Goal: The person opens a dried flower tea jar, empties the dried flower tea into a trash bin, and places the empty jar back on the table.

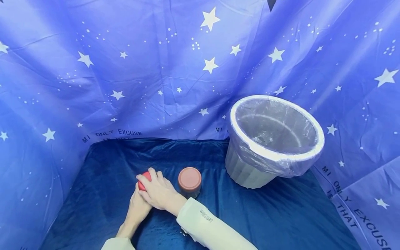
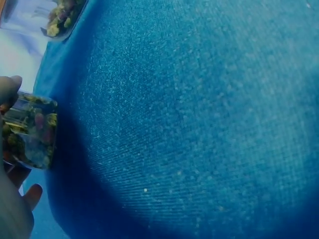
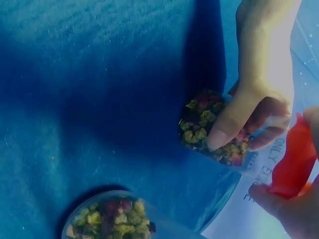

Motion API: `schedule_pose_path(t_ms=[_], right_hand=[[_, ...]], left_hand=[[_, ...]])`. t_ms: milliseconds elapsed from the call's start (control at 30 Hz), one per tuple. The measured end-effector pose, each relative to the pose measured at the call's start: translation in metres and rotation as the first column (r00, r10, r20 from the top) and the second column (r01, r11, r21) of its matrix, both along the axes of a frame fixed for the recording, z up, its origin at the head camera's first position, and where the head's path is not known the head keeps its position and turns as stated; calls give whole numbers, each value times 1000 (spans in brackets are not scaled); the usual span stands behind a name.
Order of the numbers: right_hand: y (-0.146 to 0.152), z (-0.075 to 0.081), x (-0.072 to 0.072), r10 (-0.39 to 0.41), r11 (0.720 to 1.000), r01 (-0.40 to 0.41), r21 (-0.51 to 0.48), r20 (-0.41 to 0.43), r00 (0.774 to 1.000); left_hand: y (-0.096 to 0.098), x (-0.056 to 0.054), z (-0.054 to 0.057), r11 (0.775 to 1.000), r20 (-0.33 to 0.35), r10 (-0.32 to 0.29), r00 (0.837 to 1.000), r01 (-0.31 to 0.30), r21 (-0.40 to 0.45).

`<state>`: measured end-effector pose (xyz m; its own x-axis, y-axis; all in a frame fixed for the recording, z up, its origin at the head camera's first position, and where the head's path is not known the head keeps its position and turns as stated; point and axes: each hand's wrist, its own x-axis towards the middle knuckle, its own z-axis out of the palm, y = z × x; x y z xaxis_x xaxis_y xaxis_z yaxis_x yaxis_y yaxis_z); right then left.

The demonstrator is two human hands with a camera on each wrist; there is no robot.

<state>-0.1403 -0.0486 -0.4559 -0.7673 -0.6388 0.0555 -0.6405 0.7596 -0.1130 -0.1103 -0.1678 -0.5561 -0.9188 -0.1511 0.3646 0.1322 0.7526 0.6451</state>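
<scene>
A clear jar point(image 3: 199, 124) of dried flower buds is in my left hand point(image 1: 139, 208), its thumb and fingers wrapped around the side. Over the top, my right hand point(image 1: 160, 190) grips the red lid point(image 3: 291, 162), fingers spread across it and curled at its edge. The head view hides the jar's body beneath both hands. In the left wrist view, the jar's base point(image 2: 37, 132) shows at the left edge. To the right of the hands stands a second jar with a pinkish-brown lid point(image 1: 189, 177); its similar dried buds point(image 3: 117, 219) show in the right wrist view.
A ribbed light bin point(image 1: 247, 170) lined with a clear plastic bag stands at the right rear. Dark blue cloth point(image 1: 212, 163) covers the table. Star-printed blue curtains point(image 1: 175, 69) hang behind it and along both sides.
</scene>
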Motion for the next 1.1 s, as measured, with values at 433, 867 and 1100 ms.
schedule_pose_path(t_ms=[433, 867, 1100], right_hand=[[15, 1, 10, 1, 998, -1, -70, -7, 1000], [46, 3, 17, 77, 991, -105, -82, -284, 956], [66, 6, 17, 54, 989, -94, -114, -314, 948]], left_hand=[[4, 11, 13, 999, 35, -50, 998, 50, 3], [24, 25, 28, 990, 81, -140, 987, 139, 18], [34, 29, 32, 980, 121, -195, 973, 190, 50]])
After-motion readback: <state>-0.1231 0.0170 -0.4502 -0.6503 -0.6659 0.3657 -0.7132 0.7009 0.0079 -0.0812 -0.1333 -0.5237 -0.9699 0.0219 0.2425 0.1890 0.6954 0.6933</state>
